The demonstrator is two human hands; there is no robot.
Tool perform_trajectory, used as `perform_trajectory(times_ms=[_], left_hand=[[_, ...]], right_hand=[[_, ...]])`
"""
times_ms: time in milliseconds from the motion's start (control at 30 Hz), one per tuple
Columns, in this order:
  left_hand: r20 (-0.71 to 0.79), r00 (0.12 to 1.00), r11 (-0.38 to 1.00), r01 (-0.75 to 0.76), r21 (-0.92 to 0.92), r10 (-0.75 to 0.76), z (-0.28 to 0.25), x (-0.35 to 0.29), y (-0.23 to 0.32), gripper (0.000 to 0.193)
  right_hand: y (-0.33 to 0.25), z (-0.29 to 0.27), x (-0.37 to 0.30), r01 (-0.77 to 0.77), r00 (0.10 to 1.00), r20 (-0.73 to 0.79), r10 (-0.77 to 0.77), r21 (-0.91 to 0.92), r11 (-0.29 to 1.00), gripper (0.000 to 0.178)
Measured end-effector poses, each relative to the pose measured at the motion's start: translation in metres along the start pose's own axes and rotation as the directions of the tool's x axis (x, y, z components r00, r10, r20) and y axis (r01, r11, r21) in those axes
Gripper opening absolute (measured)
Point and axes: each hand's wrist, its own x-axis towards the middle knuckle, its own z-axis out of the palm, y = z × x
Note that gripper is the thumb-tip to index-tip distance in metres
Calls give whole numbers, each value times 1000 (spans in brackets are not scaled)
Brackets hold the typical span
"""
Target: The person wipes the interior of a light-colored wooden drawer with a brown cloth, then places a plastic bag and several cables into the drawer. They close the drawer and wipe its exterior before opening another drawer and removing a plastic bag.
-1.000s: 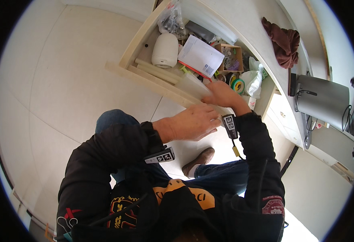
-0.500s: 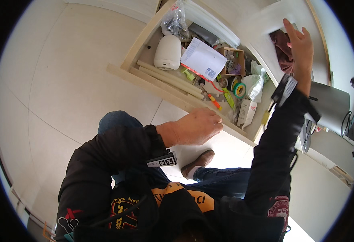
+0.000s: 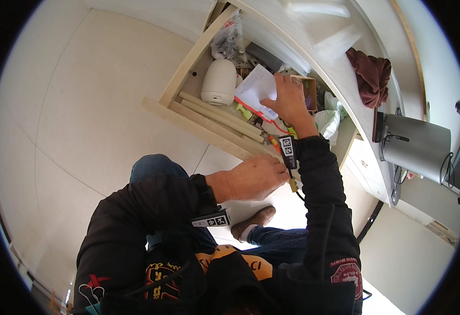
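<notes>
An open wooden drawer (image 3: 192, 122) full of mixed items lies in front of me. My left hand (image 3: 255, 177) is closed at its front edge, knuckles up, fingertips hidden. My right hand (image 3: 291, 102) reaches into the drawer with thumb and fingers apart, over the right side of a folded white paper (image 3: 253, 85). Whether the fingers press on the paper is hard to see. Left of the paper stands a white rounded cylindrical device (image 3: 219, 82). Two pale rods (image 3: 222, 115) lie along the drawer's front, beside a light green plastic piece (image 3: 244, 111).
A brown cloth (image 3: 370, 79) and a grey flat-sided device (image 3: 416, 140) with cables are on the desktop to the right. Two blurred white shapes, one a pale strip (image 3: 337, 43), show on the desktop. White plastic bags (image 3: 327, 123) lie at the drawer's right end.
My right hand has come from above the desktop down to the left, into the drawer over the paper. The brown cloth shows more fully. My left hand stays at the drawer's edge.
</notes>
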Motion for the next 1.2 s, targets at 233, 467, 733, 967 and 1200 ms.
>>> perform_trajectory(times_ms=[233,467,733,967,1200], left_hand=[[5,1000,1000,3,-2,-3,-3,0,4,10],[-19,1000,1000,-10,4,10,-3,-1,4,14],[-13,999,999,36,-33,-36,4,-5,1,15],[-29,997,997,66,-40,-67,-1,2,7,13],[16,990,989,140,48,-141,3,5,14,12]], right_hand=[[3,-60,-38,-66,994,106,24,411,909,41],[17,-156,-52,120,855,-365,368,829,546,38],[73,-185,-6,13,848,-350,398,765,644,51],[94,-149,-77,54,892,-377,251,638,768,32],[142,17,-140,-508,861,-56,505,-39,861,91]])
